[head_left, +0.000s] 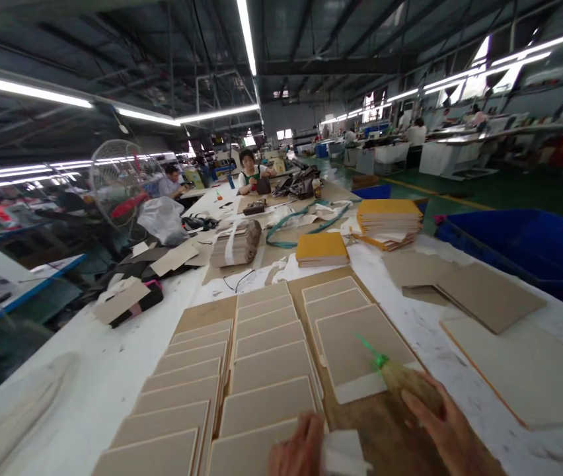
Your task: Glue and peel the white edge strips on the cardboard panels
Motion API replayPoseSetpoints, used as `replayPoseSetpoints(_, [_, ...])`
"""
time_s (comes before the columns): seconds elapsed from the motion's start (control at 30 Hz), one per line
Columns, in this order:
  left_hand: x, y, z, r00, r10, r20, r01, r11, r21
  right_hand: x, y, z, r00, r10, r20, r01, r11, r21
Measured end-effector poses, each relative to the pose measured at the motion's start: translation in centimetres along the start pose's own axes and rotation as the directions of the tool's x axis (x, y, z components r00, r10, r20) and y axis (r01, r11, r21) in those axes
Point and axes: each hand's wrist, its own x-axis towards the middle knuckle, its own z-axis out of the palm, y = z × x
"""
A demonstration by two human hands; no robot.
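And here's a factory workshop in full swing: strip lights (246, 36) glare high above the fingers (307, 430), under a bare metal roof (289, 39). Far beyond the fingers, co-workers (249, 180) sit at worktables (98, 377); ahead-left, a big caged fan (129, 203).

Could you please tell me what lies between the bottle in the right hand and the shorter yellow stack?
The head view shows a column of overlapping beige panels between the bottle and yellow stack.

The bottle (408, 383) is dull tan, its nozzle (379, 361) bright green. The cards (266, 411) are grey-beige with cream edges, over a brown board (207, 314). The desk (108, 370) is white, marked with dark specks. The stacks (322, 247) are mustard on top; the strap (282, 245) is teal, the bin (509, 244) deep blue.
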Motion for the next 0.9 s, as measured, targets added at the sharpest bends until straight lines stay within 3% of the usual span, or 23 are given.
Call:
replayPoseSetpoints(0.13, [7.8, 3.0, -0.6, 0.987, 0.159, 0.011, -0.149, 0.893, 0.424, 3.8, 0.1, 3.2, 0.995, -0.055, 0.078, 0.067, 0.985, -0.158])
replayPoseSetpoints(0.23, [11.8, 3.3, -0.2, 0.984, 0.180, 0.019, -0.164, 0.845, 0.510, 5.6, 0.3, 5.5, 0.988, -0.078, 0.134, 0.110, 0.962, -0.250])
replayPoseSetpoints(0.33, [14.4, 2.2, 0.8, 0.986, 0.163, 0.035, -0.157, 0.837, 0.525, 6.8, 0.8, 7.2, 0.979, -0.084, 0.186, 0.143, 0.932, -0.333])
replayPoseSetpoints(0.53, [16.3, 0.2, 2.3, 0.973, 0.187, 0.134, -0.227, 0.878, 0.422, 7.6, 1.6, 9.1, 0.967, -0.066, 0.247, 0.176, 0.872, -0.457])
replayPoseSetpoints(0.9, [16.1, 0.9, 1.4, 0.980, 0.108, 0.169, -0.175, 0.869, 0.463, 7.3, 1.7, 9.6, 0.957, -0.119, 0.263, 0.248, 0.808, -0.534])
